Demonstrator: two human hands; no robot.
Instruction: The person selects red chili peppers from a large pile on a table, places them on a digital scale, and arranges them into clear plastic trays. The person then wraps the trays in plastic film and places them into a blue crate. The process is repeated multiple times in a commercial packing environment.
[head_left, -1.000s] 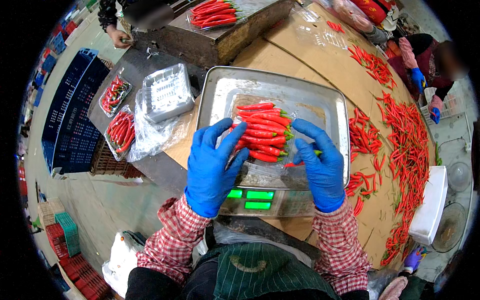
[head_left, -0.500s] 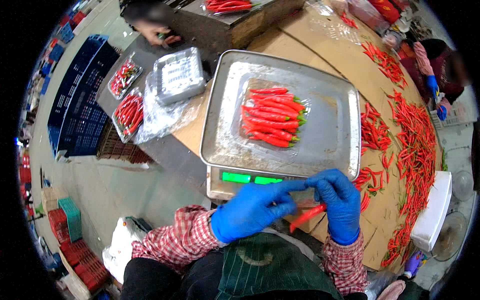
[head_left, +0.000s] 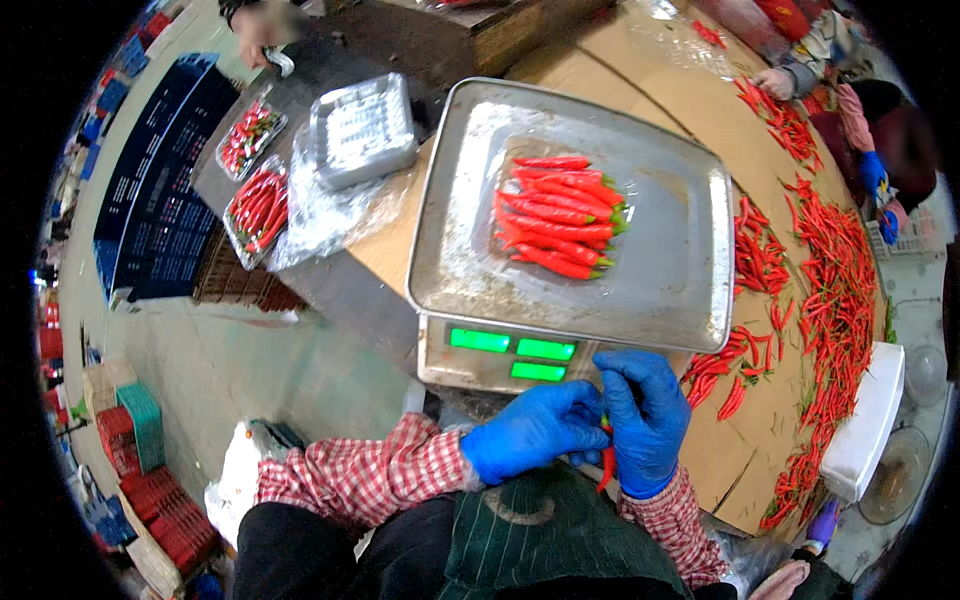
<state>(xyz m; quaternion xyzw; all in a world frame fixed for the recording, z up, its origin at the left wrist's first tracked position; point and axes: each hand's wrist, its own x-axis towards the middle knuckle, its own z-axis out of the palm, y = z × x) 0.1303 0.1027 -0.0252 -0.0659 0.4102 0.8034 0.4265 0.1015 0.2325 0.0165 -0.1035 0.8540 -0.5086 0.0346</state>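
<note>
A single red chili pepper (head_left: 607, 468) hangs between my gloved hands in front of the scale, its greenish stem end up by the fingertips. My right hand (head_left: 648, 425), in a blue glove, is curled with the pepper at its inner side. My left hand (head_left: 530, 432), also gloved, is closed, with its fingertips pressed together at the pepper's stem end; the exact grip is partly hidden. Beyond them, a metal scale pan (head_left: 660, 290) carries a clear tray with a row of red chili peppers (head_left: 560, 215). Below the pan, the scale's green displays (head_left: 480, 340) are lit.
Loose chili peppers (head_left: 835, 300) are heaped on the cardboard-covered table (head_left: 735, 460) at right. A stack of clear trays (head_left: 362, 130) and filled packs (head_left: 258, 212) stand left. Blue crates (head_left: 160, 190) are beyond. A white box (head_left: 865, 425) and co-workers are at right.
Both hands have drawn back toward my body, uncovering more of the scale's displays. The pepper now hangs more upright between them, and my left fingers have moved to its stem end.
</note>
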